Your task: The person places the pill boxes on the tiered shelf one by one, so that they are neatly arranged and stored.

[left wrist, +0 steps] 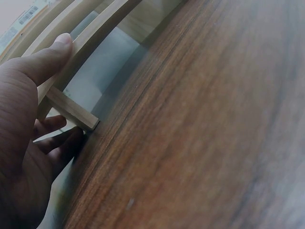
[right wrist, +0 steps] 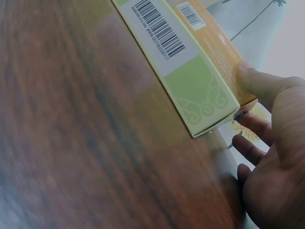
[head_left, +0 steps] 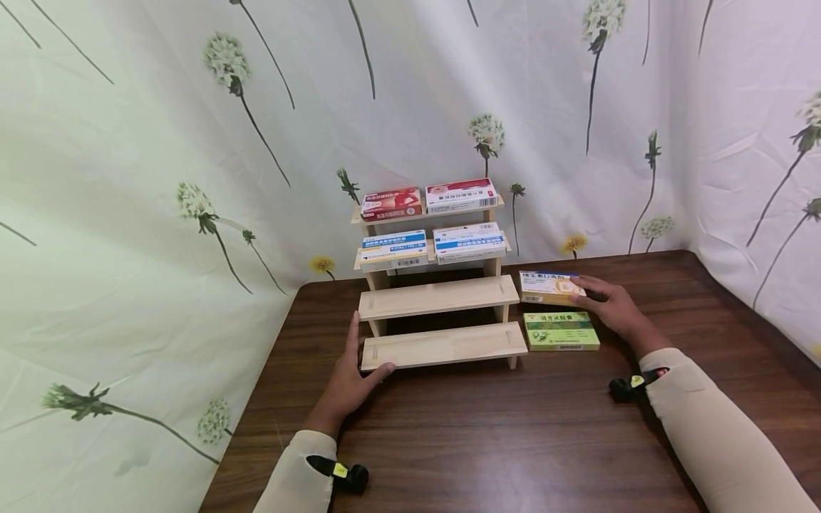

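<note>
A light wooden stepped rack point(head_left: 442, 345) stands on the table, with two medicine boxes on each of its upper two steps. My left hand point(head_left: 346, 381) grips the lowest step's left end, thumb on the front edge and fingers along the side; in the left wrist view the fingers point(left wrist: 57, 148) are beside the rack's leg. Right of the rack, my right hand point(head_left: 612, 310) holds the right end of a white-and-orange medicine box point(head_left: 545, 285). In the right wrist view its thumb lies against the orange side point(right wrist: 224, 62). A green medicine box point(head_left: 561, 333) lies just in front.
The top step carries a red box point(head_left: 391, 204) and a white-and-red box point(head_left: 460, 196). Below them sit two white-and-blue boxes, the left one point(head_left: 393, 249) and the right one point(head_left: 469, 242). A flower-printed curtain point(head_left: 417, 92) hangs behind the brown table point(head_left: 481, 434).
</note>
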Tool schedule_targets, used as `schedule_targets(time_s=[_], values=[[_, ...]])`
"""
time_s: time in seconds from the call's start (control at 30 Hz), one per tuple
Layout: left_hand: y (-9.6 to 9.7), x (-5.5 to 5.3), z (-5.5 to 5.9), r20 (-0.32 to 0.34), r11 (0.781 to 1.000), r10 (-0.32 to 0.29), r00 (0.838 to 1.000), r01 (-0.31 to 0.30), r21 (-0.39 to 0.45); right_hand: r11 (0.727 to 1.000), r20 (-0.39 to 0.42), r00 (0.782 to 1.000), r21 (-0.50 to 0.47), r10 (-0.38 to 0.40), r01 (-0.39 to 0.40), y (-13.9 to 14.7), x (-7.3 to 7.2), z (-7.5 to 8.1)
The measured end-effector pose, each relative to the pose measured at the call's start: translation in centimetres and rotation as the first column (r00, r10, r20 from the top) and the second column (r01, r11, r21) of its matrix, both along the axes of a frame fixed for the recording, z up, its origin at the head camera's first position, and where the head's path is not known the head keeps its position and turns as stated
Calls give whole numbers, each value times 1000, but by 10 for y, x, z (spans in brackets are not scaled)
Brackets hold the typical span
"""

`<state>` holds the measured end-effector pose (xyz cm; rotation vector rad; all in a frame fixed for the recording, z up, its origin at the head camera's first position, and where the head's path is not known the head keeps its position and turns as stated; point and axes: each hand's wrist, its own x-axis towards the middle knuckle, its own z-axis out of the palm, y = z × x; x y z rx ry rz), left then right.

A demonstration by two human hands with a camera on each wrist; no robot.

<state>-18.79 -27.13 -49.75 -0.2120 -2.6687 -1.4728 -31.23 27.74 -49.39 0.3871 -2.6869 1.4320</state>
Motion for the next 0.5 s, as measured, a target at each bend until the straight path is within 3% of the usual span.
schedule_targets(time_s=[0.2,0.5], values=[[0,0,0,1,1000,1,1000,-1,4,996,-28,996,-43,-84,83,-2,1,4],[1,1,1,-1,1000,4,1000,-4,-1,989,-62,989,-70,-137,133,-4,4,8]])
